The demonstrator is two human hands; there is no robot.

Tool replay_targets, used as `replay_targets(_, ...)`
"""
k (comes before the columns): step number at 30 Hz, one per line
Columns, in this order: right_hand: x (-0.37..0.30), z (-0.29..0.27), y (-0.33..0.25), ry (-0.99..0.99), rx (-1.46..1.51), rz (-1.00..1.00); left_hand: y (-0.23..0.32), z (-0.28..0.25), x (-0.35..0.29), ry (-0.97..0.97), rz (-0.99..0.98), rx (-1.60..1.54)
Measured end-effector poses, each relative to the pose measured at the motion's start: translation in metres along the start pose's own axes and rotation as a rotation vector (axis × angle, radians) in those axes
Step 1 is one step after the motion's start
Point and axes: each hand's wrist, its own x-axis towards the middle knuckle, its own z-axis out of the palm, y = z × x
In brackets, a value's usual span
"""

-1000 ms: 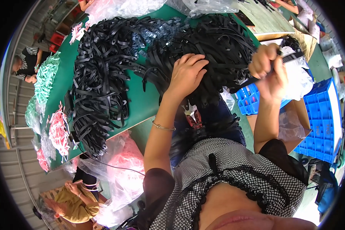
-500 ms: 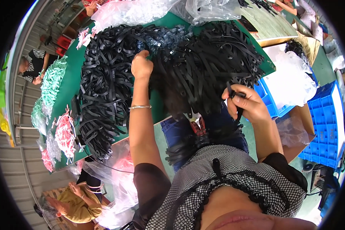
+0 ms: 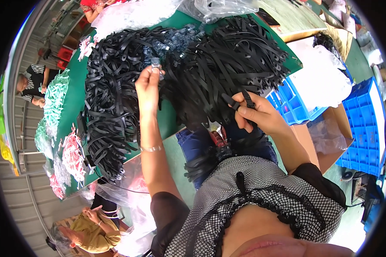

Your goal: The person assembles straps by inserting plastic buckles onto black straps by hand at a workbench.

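Observation:
Between the thumb and fingers of my left hand is a small clear bluish plastic piece, perhaps a buckle. The hand is above the gap between two heaps of black straps. A pile of similar clear pieces lies just beyond it. My right hand grips a black strap near the front of the right strap heap. The left strap heap stretches along the table. On my lap rest more black straps and a red-handled tool, its kind partly hidden.
The green table carries bundles of pink cords and mint-green cords at the left. Clear plastic bags lie at the far edge. Blue crates and a cardboard box stand at right. Other people sit around the table.
My left hand has drawn back from the pile of clear pieces, now with one in its fingers. My right hand has shifted slightly left with the strap. The whole view has shifted a little.

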Motion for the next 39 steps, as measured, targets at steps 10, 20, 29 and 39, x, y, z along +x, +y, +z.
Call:
replay_targets(10,0.002,0.013,0.012,-0.051,-0.066,-0.080,0.051,0.073,-0.143,-0.289,-0.412,-0.974)
replay_targets(20,-0.001,0.017,0.021,-0.093,0.204,0.107,0.037,0.073,-0.160,-0.374,-0.409,-1.163)
replay_targets(29,0.002,0.021,0.030,-0.138,0.190,0.081,0.031,0.073,-0.163,-0.386,-0.446,-1.245)
replay_targets(39,0.003,0.023,0.032,-0.143,0.186,0.080,0.017,0.075,-0.168,-0.481,-0.353,-1.443)
